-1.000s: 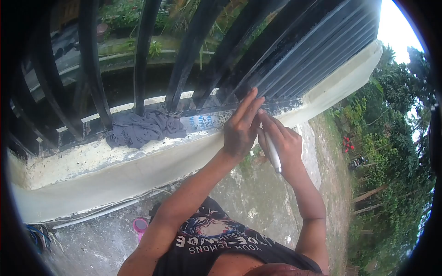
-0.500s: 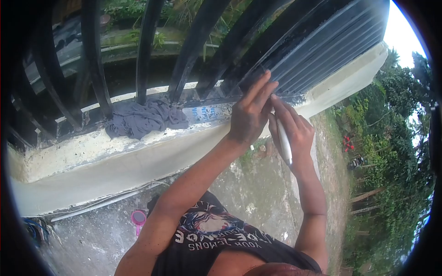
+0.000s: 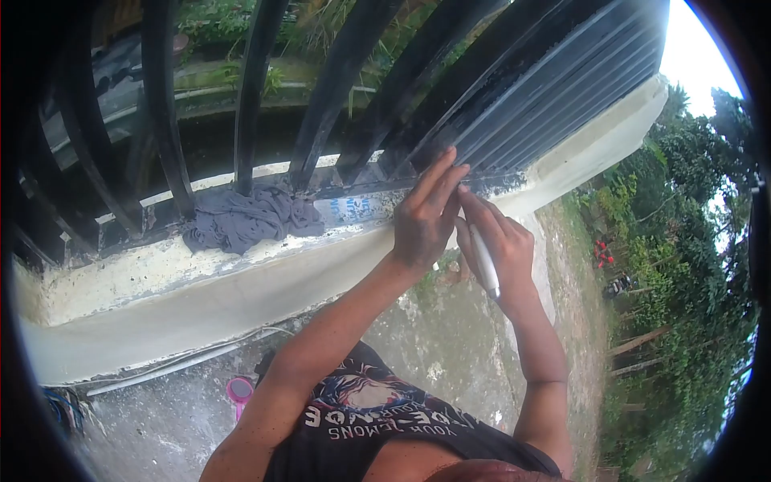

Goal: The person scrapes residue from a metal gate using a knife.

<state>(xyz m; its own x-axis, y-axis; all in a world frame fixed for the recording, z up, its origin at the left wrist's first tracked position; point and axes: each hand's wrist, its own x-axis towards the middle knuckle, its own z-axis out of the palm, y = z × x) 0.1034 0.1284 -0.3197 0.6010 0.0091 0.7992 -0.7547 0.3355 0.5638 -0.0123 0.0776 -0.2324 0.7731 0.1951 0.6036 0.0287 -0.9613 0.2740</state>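
Outdoor ledge point(image 3: 120, 281): pale and chipped, running beneath dark metal bars point(image 3: 165, 104), with concrete ground point(image 3: 409, 345) below.
Left hand point(image 3: 424, 221): reaching forward from a slanted forearm, fingers extended, close together, angled toward the bars; cannot tell whether gripping anything.
Right hand point(image 3: 506, 247): raised just beside the left, fingers curled closed around a white handle point(image 3: 486, 263).
White handle: slanting back toward the body (front end hidden).
Grey cloth point(image 3: 249, 218): bunched on the ledge, left of both hands.
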